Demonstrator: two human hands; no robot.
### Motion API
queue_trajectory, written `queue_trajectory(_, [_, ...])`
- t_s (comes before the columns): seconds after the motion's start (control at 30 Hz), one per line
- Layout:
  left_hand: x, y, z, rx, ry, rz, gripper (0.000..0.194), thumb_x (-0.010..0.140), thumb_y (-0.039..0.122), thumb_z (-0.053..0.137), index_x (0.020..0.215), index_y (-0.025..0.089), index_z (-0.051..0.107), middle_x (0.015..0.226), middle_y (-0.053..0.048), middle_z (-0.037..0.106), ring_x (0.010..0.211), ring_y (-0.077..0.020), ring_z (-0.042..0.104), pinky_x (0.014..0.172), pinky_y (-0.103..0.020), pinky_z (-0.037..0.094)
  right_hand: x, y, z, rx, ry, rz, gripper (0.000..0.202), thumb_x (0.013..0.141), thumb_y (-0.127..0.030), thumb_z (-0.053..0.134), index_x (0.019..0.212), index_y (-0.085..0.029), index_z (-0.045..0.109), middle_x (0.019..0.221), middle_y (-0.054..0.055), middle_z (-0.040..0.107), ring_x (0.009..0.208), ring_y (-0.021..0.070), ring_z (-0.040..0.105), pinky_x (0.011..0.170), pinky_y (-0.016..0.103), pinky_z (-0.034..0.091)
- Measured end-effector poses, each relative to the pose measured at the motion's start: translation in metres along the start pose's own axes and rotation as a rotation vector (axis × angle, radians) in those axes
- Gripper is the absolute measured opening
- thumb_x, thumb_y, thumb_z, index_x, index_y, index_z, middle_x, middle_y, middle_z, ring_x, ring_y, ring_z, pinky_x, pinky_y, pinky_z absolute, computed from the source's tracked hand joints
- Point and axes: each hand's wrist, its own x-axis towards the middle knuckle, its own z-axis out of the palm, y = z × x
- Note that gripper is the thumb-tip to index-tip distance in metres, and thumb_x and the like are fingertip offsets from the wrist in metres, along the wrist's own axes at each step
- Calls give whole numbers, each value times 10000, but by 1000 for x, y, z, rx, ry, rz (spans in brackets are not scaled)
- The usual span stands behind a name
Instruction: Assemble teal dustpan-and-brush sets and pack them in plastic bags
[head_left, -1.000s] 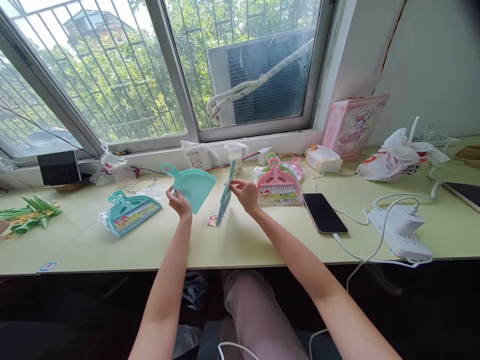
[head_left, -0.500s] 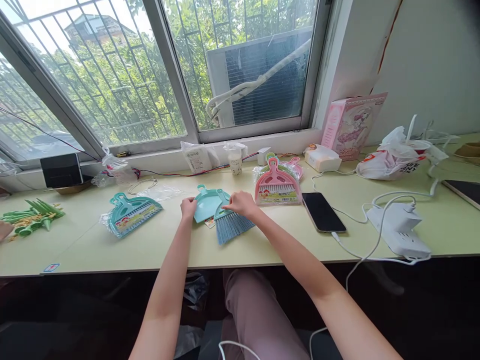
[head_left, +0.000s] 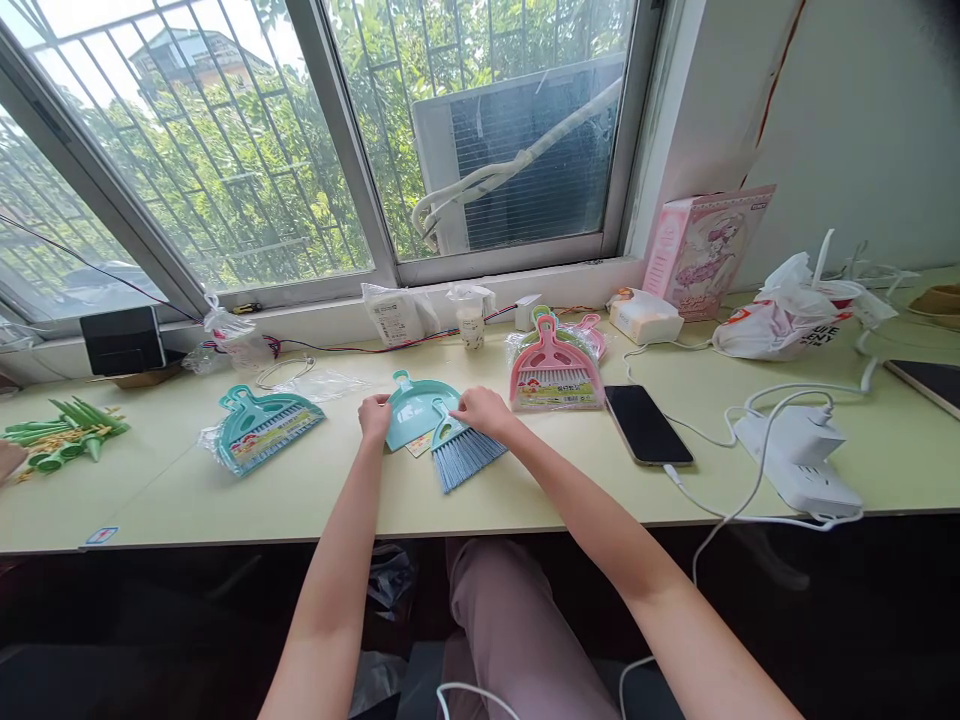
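Observation:
My left hand [head_left: 374, 416] is closed on the left edge of a teal dustpan [head_left: 411, 403] lying on the table. In my right hand [head_left: 484, 410], the fingers grip the side of a small teal hand broom [head_left: 468, 455] with blue-grey bristles. The broom overlaps the dustpan's right front, bristles toward the table's near edge. A printed card [head_left: 420, 445] shows between the dustpan and the broom. To the left lies a wrapped teal dustpan set [head_left: 271, 430]; beyond my right hand lies a wrapped pink one [head_left: 556, 375].
A phone [head_left: 648, 425] on a white cable and a power strip [head_left: 799, 460] are to the right. Green plastic pieces [head_left: 67, 432] lie far left, beside another person's hand [head_left: 9, 460]. Along the window stand a cup [head_left: 471, 325], a tissue pack [head_left: 645, 315] and a pink box [head_left: 705, 255].
The broom has shifted slightly toward me and turned, uncovering more of the dustpan and the printed card. My left hand has barely moved.

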Motion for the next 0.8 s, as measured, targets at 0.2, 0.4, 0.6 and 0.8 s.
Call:
queue_trajectory(0.2, [-1,2,-4,127,50,9,239,792,197,656,1018,204,734,1190,-120,704,1145,-323,612,965,-401,441,-1,-2,0,-85,68,18,285,930,-179,502,1023,-223,768,1021,74,765,933,200,693,701,258,450])
queue_trajectory(0.4, [0,0,-2,169,66,33,160,725,282,755,845,183,719,1175,-190,681,1265,-404,502,987,-456,398,3,7,2,-128,-2,30,219,889,-285,667,1078,-208,745,1152,92,725,1118,234,620,749,265,469])
queue_trajectory(0.6, [4,0,-1,-76,36,39,207,697,371,763,727,199,652,927,-132,718,1061,-338,614,871,-383,447,5,8,13,-171,29,-6,176,915,-213,624,1046,-159,728,1097,123,728,1068,246,630,785,294,452])
queue_trajectory(0.8, [0,18,-2,-457,-63,62,465,707,533,750,973,167,645,863,-68,692,816,-216,653,734,-310,497,2,1,11,38,283,-100,176,970,-257,557,1083,-209,684,1086,77,736,978,205,667,744,273,425])
